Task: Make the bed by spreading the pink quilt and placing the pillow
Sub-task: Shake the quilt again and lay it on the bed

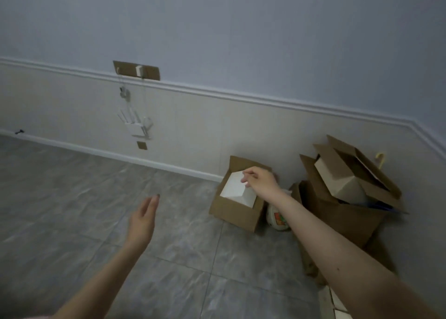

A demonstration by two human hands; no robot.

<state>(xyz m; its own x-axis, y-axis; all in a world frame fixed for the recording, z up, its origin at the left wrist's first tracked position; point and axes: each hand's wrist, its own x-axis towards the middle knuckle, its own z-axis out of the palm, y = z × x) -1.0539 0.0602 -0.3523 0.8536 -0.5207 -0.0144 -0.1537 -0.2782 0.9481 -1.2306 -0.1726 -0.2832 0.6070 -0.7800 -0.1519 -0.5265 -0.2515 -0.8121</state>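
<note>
Neither quilt, pillow nor bed is in view; only a pink sliver at the bottom left edge shows, too cut off to identify. The left hand (pixel 142 218) hangs over the floor (pixel 72 198) with fingers straight, holding nothing, while the right hand (pixel 259 180) hovers with loosely curled fingers over a white box (pixel 235 188) inside a carton (pixel 235 213); contact is unclear. More cartons (pixel 347 186) half hide a round packet (pixel 277 218).

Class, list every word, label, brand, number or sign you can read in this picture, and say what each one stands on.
No text can be read here.
Round package on the floor beside the small cardboard box: a coloured label, too blurred to read.
Cardboard boxes by the wall: no print visible.
White device on the wall: no markings legible.
</note>
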